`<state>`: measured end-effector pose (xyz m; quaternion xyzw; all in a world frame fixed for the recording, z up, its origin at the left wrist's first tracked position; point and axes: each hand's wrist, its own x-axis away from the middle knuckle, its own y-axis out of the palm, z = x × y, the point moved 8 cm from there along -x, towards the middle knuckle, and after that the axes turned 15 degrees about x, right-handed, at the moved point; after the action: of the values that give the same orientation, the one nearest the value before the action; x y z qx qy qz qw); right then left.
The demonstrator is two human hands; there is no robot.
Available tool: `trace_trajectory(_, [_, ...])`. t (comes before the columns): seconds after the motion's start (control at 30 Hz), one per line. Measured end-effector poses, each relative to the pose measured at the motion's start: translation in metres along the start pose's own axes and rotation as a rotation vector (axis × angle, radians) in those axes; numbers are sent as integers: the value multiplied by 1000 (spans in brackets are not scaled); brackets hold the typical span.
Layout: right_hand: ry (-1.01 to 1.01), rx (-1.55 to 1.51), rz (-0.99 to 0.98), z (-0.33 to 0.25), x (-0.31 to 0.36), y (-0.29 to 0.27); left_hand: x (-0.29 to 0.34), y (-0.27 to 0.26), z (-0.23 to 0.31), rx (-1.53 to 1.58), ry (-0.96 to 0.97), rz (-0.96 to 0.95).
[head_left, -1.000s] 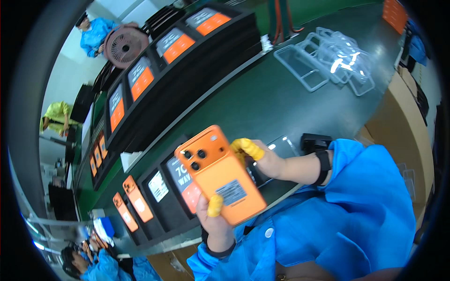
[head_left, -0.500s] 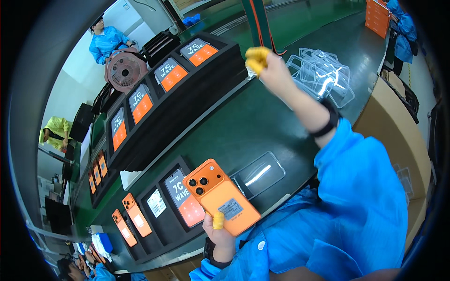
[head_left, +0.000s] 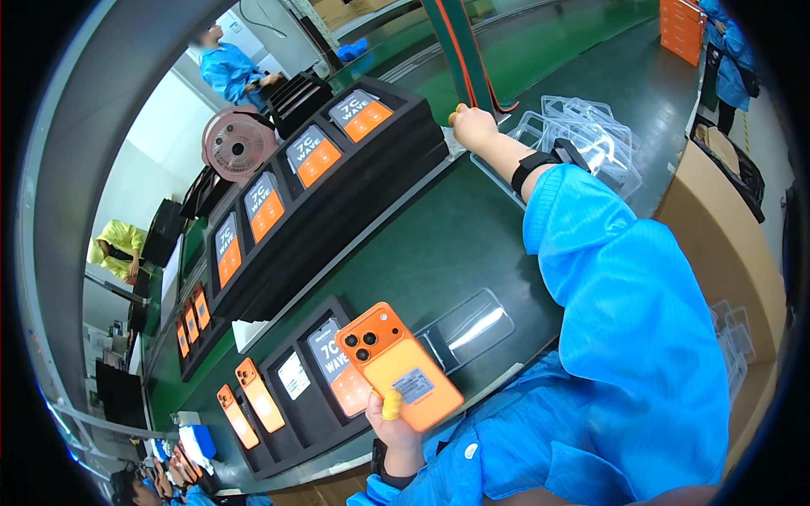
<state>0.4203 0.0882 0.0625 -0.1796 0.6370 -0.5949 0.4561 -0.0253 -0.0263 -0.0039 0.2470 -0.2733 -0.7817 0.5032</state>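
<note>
My left hand [head_left: 393, 422], its thumb in a yellow finger cot, grips an orange smartphone [head_left: 390, 350] by its lower end. The phone's back faces up, with its camera lenses at the upper left and a grey label lower down. Beyond it, my right hand [head_left: 476, 128] is stretched out at the right end of the stacked black trays [head_left: 316, 198], beside a green upright post [head_left: 451, 51]. Its fingers look curled; whatever they hold is hidden. A clear plastic shell [head_left: 483, 325] lies on the green table just right of the phone.
Below the stack, another black tray [head_left: 314, 437] carries orange phones and a printed panel. Clear shells [head_left: 591, 139] lie piled right of my right hand. A cardboard box [head_left: 717, 228] stands at the right. A pink fan [head_left: 239, 145] and other people are farther off.
My right hand has moved slightly down beside the post, its fingers now mostly turned away. My left hand still holds the phone. The view has shifted a little.
</note>
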Motion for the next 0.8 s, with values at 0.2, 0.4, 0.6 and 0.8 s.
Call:
trace_trajectory(0.2, [-62, 67, 101, 0, 0, 6, -1, 1, 1, -21, 1, 3])
trace_trajectory(0.4, [-12, 12, 90, 2, 1, -10, -1, 1, 1, -21, -10, -1])
trace_trajectory(0.6, [-25, -6, 160, 1, -3, 10, -1, -3, 0, -29, -9, 23])
trace_trajectory(0.8, [24, -117, 369, 6, 1, -25, 0, -1, 0, -45, -20, 30])
